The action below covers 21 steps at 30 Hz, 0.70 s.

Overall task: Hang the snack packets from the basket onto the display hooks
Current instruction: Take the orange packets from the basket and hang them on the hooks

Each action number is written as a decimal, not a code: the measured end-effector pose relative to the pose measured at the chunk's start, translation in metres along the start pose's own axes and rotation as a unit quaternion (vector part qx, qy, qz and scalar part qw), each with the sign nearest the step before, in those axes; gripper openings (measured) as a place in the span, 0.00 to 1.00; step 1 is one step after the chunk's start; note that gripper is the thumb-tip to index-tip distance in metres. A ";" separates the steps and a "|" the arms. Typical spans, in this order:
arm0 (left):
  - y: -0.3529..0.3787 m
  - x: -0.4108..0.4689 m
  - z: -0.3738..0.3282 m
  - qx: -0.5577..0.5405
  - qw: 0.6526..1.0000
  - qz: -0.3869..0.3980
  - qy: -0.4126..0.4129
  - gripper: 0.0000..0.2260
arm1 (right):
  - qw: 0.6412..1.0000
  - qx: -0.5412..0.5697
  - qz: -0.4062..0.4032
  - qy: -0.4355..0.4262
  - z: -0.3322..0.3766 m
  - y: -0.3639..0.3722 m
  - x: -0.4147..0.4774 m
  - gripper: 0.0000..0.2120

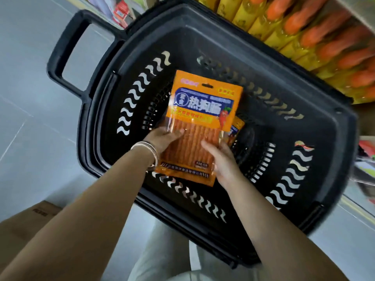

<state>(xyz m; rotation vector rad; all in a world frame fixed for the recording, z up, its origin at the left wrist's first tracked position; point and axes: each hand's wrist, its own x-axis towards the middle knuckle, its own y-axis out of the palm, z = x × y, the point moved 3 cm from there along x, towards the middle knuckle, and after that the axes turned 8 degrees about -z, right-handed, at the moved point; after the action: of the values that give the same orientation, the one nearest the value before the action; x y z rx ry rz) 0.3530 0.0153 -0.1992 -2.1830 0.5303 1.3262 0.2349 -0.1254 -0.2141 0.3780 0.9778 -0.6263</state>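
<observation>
Grey floor tiles lie under a black basket (203, 45), with bottles (304, 29) shelved at the far right. Both bare arms reach forward from the near edge. The left hand (162, 138) and the right hand (222, 162) each grip a lower side of one orange packet (203, 106), thumbs on its front. They hold it over the basket. A second packet (237, 127) shows just behind it, to the right.

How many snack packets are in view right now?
2. One held packet is gripped by the left hand and right hand over the basket. A second packet peeks out behind its right edge, inside the basket. More may be hidden underneath.
</observation>
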 end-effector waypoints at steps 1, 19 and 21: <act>-0.007 0.005 0.003 -0.019 0.998 -0.056 -0.002 0.14 | 1.000 -0.006 -0.025 0.007 -0.002 0.004 0.015 0.15; -0.017 0.008 0.018 -0.019 0.987 -0.153 0.033 0.04 | 0.973 0.038 -0.226 0.024 -0.039 0.017 0.099 0.07; -0.017 -0.004 0.016 -0.045 0.986 -0.157 0.033 0.05 | 0.969 0.073 -0.236 0.010 -0.033 0.000 0.073 0.07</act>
<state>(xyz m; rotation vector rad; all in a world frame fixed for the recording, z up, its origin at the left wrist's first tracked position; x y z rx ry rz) 0.3497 0.0391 -0.1979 -2.2773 0.1425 1.1298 0.2429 -0.1302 -0.2934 0.2808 1.0526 -1.1332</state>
